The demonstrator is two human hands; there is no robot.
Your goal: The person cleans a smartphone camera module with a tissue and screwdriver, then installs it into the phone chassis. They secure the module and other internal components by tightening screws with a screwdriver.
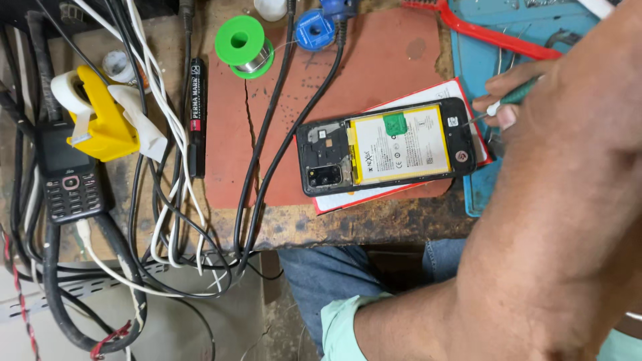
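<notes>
My right hand [505, 100] is pinched shut round a thin green-handled screwdriver w/ white collar [511, 99], tip angled down to the right end of the opened black smartphone w/ back cover off [388, 146]. I hold it low near the collar, prob for fine control on the small parts at that edge. Left hand isn't in view; only my forearm fills the right side of the shot.

The phone lies face down, long side across, on a white card w/ red border [441, 93], which sits on the worn reddish-brown rubber mat [374, 60] at the bench's front edge, so it looks steady and close to me. Its yellow-white battery w/ green pull tab [400, 144] fills the middle; camera module and dark board sit at the left end.

Nearby: green solder spool [244, 45], blue spool [314, 30], black marker pen [196, 117], black keypad phone [70, 177] amid tangled cables.
</notes>
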